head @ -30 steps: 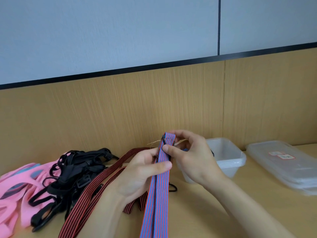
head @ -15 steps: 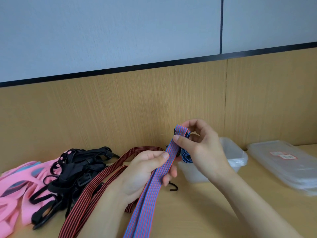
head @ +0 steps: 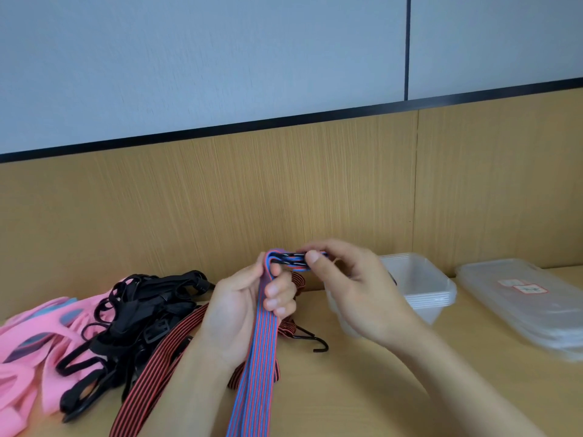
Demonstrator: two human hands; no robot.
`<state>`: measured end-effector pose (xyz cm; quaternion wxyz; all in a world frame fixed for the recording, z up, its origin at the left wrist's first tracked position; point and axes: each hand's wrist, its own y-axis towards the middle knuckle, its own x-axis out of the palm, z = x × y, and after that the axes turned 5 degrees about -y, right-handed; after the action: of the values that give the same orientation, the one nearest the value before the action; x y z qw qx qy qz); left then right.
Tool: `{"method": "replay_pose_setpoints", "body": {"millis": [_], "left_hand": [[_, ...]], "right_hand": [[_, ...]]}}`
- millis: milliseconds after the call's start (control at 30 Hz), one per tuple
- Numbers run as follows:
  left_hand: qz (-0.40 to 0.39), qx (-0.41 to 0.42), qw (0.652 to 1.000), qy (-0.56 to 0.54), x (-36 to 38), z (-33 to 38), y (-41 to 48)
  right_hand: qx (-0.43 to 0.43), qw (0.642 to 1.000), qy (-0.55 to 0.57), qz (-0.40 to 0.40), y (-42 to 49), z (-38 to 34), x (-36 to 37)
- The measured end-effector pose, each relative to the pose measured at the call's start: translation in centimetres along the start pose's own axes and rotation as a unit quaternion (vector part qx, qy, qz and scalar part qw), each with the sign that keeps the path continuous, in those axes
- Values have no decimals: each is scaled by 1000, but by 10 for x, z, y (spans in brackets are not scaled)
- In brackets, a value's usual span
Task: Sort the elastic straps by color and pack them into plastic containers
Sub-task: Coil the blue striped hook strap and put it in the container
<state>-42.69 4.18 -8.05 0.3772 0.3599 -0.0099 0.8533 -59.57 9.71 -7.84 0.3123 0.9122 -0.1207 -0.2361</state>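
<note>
Since half a second ago the top end of the blue-and-red strap (head: 257, 357) has gone from standing up to lying folded over sideways toward the right, and its long part now hangs more steeply. The left hand (head: 233, 310) has its fingers curled round the strap just below the bend. The right hand (head: 356, 291) pinches the folded end between thumb and fingers, with both hands raised above the table (head: 362, 398). The strap runs down from the left hand and out of the bottom of the view. Behind the right hand stands a stack of clear plastic containers (head: 422, 291), with a stack of clear lids (head: 536, 310) further right. On the table to the left lie a red-and-black strap (head: 148, 370), a heap of black straps (head: 132, 313) and, at the edge, pink straps (head: 34, 348). A black hook (head: 320, 343) lies between the two wrists.
</note>
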Motion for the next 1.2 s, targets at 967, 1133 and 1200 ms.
{"method": "replay_pose_setpoints", "body": {"millis": [967,1133,1200], "left_hand": [[149,182,929,284,-3,-15,9],[156,132,953,224,1,-12,8],[138,117,961,208,5,-14,8]], "right_hand": [[-57,968,-219,107,-8,0,11],[-88,955,-253,127,-11,-4,15],[-96,950,-264,139,-12,-5,16]]}}
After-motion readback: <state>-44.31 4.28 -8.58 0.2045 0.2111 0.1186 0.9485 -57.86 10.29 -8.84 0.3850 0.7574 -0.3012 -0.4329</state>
